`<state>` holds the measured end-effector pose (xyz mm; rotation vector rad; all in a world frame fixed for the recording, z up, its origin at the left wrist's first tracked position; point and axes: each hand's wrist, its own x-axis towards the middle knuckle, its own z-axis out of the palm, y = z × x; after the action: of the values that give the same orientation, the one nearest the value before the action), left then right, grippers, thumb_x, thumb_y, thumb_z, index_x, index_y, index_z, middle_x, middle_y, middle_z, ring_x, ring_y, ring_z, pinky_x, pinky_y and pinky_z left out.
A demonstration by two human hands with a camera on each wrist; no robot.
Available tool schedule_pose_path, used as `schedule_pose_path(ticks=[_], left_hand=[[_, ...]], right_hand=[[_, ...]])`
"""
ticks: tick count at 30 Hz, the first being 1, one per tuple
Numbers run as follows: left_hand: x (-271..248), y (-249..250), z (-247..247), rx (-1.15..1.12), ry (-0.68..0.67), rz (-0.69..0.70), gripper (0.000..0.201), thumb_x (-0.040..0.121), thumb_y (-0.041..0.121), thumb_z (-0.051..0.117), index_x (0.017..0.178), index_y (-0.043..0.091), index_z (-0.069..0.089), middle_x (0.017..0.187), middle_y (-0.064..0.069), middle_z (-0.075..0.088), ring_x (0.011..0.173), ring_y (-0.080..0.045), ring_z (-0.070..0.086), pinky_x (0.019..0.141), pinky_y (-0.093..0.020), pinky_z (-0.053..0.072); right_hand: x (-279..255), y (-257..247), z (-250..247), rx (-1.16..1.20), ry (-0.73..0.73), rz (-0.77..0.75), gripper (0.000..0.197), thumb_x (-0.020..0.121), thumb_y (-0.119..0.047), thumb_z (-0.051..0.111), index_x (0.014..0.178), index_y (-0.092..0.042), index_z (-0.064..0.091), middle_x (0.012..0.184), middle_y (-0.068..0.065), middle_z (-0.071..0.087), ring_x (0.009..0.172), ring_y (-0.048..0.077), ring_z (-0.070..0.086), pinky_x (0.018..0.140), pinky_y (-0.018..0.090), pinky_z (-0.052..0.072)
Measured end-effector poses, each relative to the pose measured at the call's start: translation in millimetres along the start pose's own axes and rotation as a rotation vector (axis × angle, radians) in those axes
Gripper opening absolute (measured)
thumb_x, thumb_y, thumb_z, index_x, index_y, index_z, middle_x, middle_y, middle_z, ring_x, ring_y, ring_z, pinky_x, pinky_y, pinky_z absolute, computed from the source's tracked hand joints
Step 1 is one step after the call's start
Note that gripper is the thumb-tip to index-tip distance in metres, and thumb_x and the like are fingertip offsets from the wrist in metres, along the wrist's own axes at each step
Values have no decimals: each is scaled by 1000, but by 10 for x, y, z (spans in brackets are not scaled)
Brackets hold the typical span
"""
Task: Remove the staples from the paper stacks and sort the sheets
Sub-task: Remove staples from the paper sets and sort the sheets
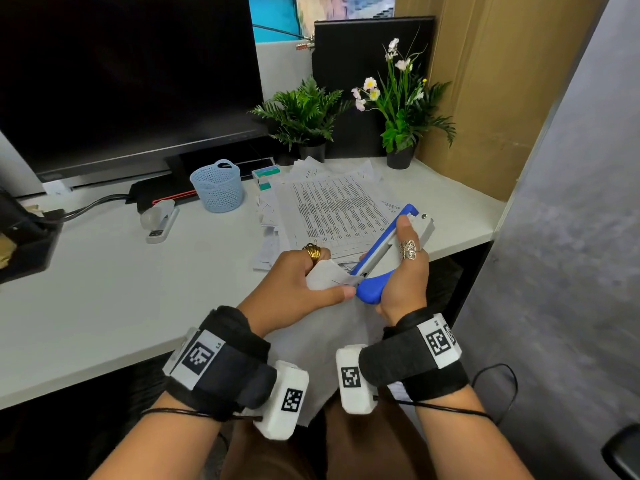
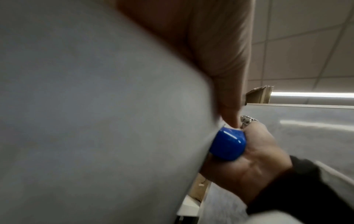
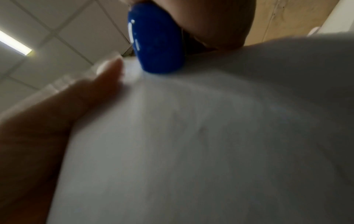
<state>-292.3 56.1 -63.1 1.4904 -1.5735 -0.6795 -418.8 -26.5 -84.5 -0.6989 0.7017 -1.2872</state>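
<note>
At the desk's (image 1: 104,306) near edge, the left hand (image 1: 294,282) pinches the corner of a paper stack (image 1: 325,275), fingers curled round it. The right hand (image 1: 403,271) clamps a blue staple remover (image 1: 377,258), its tip at that corner. Beyond lie loose printed sheets (image 1: 332,209), a blue basket (image 1: 216,187), a stapler (image 1: 161,220), potted plants (image 1: 304,116) and a monitor (image 1: 128,74).

Glossy blue plastic stapler (image 1: 388,251), matt paper (image 1: 327,277) — seemingly smooth desk (image 1: 104,289)

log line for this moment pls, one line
left hand: grips paper stack corner | right hand: grips blue staple remover, tip at corner | desk: loose sheets piled | staple: not visible
</note>
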Motion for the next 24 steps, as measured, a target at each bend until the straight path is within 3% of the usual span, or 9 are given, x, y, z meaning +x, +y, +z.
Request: schedule_pose_path(ticks=[5, 9, 11, 13, 14, 16, 18, 22, 24], left_hand=[[-78, 26, -41, 34, -25, 27, 45, 72, 32, 80, 70, -3, 51, 73, -20, 53, 68, -27, 52, 63, -40, 45], [-142, -27, -186, 9, 22, -27, 32, 73, 24, 80, 65, 16, 50, 75, -14, 57, 72, -24, 55, 67, -37, 47], [-155, -86, -309, 82, 85, -55, 34, 75, 19, 79, 66, 20, 47, 68, 2, 54, 64, -9, 51, 61, -27, 41], [-173, -154, -440, 176, 146, -97, 26, 76, 17, 78, 78, 24, 53, 80, 10, 57, 74, -1, 53, 69, -20, 39], [-189, -181, -499, 229, 151, -120, 26, 76, 17, 77, 88, 26, 56, 93, 10, 60, 87, -1, 54, 78, -19, 38], [-231, -239, -588, 347, 119, -156, 33, 78, 14, 74, 105, 28, 60, 110, 11, 60, 104, -3, 52, 87, -14, 34], [-285, -259, -633, 414, 104, -192, 28, 76, 10, 72, 100, 25, 68, 106, 10, 65, 98, -6, 57, 77, -8, 36], [-390, -332, -694, 430, 83, -254, 18, 72, 12, 77, 78, 27, 70, 91, 4, 71, 79, -5, 59, 65, -3, 37], [-420, -404, -713, 468, 64, -314, 13, 70, 19, 80, 77, 21, 70, 92, 0, 71, 77, -7, 58, 63, -7, 39]], right_hand=[[-41, 94, 68, -9, -29, 15, 65, 61, -55, 69, 109, -12, 61, 102, 16, 64, 98, 34, 62, 90, 49, 52], [-35, 113, 232, -157, -72, 29, 60, 58, -61, 67, 93, -12, 66, 100, 31, 60, 99, 47, 59, 93, 60, 46], [42, 116, 349, -284, -131, 96, 52, 61, -60, 66, 88, -15, 65, 93, 24, 60, 90, 37, 61, 94, 54, 47], [141, 138, 511, -383, -227, 167, 46, 73, -52, 67, 99, -14, 63, 99, 10, 61, 95, 26, 59, 94, 44, 47], [209, 173, 601, -441, -256, 197, 52, 76, -48, 68, 111, -12, 59, 108, 9, 63, 100, 26, 60, 94, 41, 47], [329, 301, 792, -524, -292, 259, 83, 58, -46, 76, 125, -8, 46, 120, 15, 61, 102, 28, 62, 93, 45, 50], [376, 387, 965, -597, -344, 315, 98, 43, -44, 73, 126, -3, 41, 124, 20, 57, 101, 29, 61, 93, 45, 50], [401, 478, 1241, -852, -514, 351, 30, 83, -18, 61, 101, 1, 45, 100, 16, 53, 78, 22, 52, 77, 31, 46], [442, 579, 1329, -1053, -580, 329, 32, 86, -21, 63, 104, -1, 46, 105, 17, 52, 85, 27, 52, 78, 34, 45]])
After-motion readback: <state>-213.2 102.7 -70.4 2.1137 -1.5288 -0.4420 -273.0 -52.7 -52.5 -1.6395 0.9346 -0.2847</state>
